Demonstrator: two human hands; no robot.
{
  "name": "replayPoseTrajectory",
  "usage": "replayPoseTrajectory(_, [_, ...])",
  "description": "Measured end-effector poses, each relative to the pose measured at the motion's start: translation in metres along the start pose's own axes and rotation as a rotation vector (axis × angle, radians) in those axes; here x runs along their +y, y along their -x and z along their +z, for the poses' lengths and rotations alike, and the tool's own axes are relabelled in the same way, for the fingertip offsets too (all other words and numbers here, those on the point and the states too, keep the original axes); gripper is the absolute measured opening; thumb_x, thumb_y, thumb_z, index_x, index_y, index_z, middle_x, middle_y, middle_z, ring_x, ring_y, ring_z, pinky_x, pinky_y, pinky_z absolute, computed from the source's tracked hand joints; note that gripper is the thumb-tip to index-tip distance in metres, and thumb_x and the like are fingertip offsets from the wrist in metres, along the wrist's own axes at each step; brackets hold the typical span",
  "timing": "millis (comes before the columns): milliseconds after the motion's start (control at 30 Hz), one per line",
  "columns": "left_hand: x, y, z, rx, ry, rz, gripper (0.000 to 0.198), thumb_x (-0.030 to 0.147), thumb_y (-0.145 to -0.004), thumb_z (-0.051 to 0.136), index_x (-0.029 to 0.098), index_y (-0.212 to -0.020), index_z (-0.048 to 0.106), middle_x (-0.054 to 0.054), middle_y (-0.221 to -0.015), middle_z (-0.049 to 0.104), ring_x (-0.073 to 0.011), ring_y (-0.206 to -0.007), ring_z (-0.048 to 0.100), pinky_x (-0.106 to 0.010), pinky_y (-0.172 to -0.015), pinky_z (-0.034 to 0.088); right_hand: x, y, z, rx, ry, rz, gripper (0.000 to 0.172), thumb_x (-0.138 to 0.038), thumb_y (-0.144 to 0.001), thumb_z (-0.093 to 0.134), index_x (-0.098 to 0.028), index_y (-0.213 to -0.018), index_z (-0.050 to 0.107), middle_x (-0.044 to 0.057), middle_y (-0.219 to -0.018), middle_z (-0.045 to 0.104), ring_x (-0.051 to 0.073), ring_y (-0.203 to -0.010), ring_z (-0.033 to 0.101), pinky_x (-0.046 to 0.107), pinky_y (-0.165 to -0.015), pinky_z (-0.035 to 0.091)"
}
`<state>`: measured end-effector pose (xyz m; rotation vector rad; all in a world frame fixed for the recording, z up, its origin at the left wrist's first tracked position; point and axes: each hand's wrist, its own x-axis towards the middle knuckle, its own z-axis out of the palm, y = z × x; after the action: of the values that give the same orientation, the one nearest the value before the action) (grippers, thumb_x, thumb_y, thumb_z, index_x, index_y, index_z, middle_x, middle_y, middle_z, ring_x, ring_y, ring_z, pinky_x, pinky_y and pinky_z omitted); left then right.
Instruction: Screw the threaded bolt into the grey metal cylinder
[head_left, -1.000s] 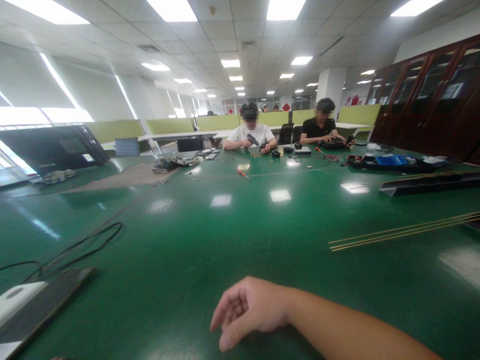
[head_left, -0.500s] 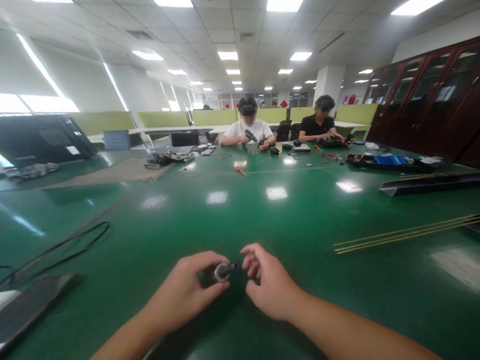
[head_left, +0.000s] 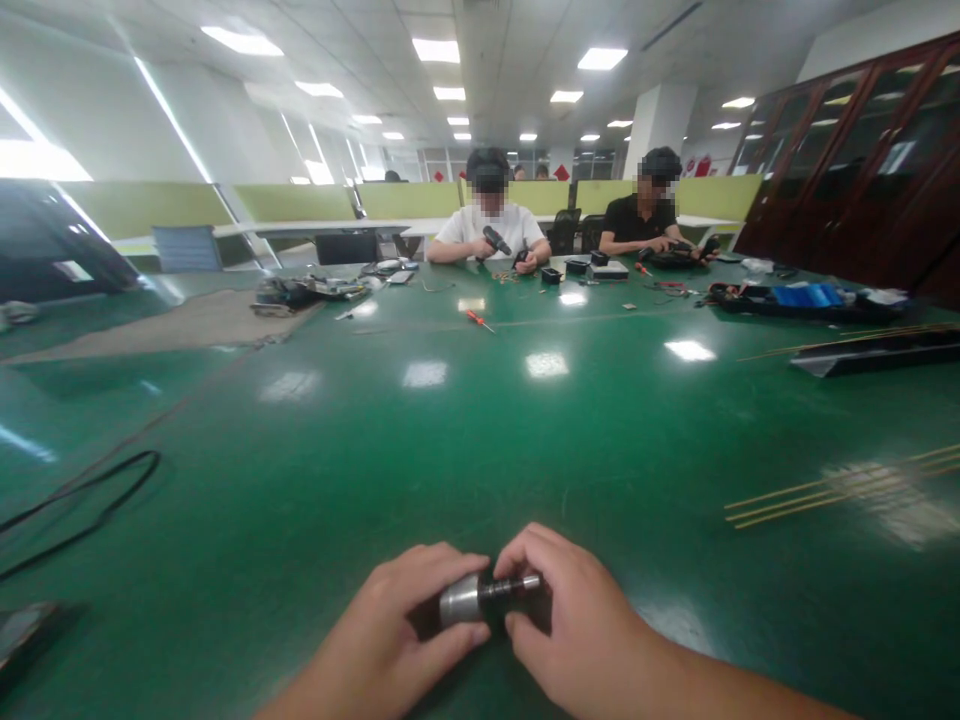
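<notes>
My left hand [head_left: 409, 620] is closed around a metal cylindrical part [head_left: 459, 600], thumb below and fingers above it. From the silver body a dark ridged shaft [head_left: 496, 592] with a bright tip points right, held low over the green table [head_left: 420, 450]. My right hand [head_left: 581, 610] curves around the shaft end. Its thumb and fingers are apart, with the shaft between them; whether a fingertip touches it I cannot tell.
Thin brass-coloured rods [head_left: 817, 495] lie to the right, a black cable [head_left: 112, 500] to the left. A red screwdriver [head_left: 480, 321] rests farther off. Across the table sit two people; one [head_left: 491, 230] holds a power drill [head_left: 496, 240]. A black tray-like shell [head_left: 795, 305] stands at far right.
The metal part has turned so that its side shows, its shaft pointing right. My right hand has come in around the shaft end. The camera view has tilted downward.
</notes>
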<state>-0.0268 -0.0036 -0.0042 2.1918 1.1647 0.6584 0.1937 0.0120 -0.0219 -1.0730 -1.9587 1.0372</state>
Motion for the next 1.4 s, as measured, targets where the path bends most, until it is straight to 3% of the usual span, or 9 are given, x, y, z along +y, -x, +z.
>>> replayPoseTrajectory(233, [0.0033,0.0016,0.0029,-0.024,-0.015,-0.040,0.022,0.033,-0.093,0.069,0.031,-0.115,0.067,0.002,-0.096,0.071,-0.0173,-0.086,0.062,-0.028,-0.077,0.043,0.0017,0.0010,0.0010,-0.052,0.013,-0.028,0.032,-0.005,-0.069,0.064,-0.023,-0.095,0.065,-0.001,-0.093,0.066,0.017,-0.087,0.061,0.028,-0.075,0.042])
replayPoseTrajectory(500, [0.0056,-0.0007,0.0041,-0.014,-0.053,-0.058,0.019,0.034,-0.095,0.066,0.031,-0.114,0.066,0.002,-0.098,0.071,-0.0174,-0.087,0.061,-0.029,-0.077,0.042,-0.0015,-0.0001,-0.0011,-0.045,-0.031,-0.004,0.014,-0.014,-0.080,0.068,-0.022,-0.091,0.069,-0.002,-0.088,0.069,0.015,-0.081,0.063,0.026,-0.072,0.043])
replayPoseTrajectory(1400, [0.0019,0.0017,0.0052,0.032,-0.071,-0.036,0.027,0.032,-0.093,0.069,0.032,-0.119,0.063,0.005,-0.101,0.072,-0.0164,-0.088,0.063,-0.028,-0.079,0.044,-0.0036,0.0000,-0.0028,-0.051,0.014,0.041,0.007,-0.018,-0.080,0.067,-0.021,-0.086,0.066,-0.003,-0.080,0.068,0.015,-0.076,0.060,0.026,-0.068,0.039])
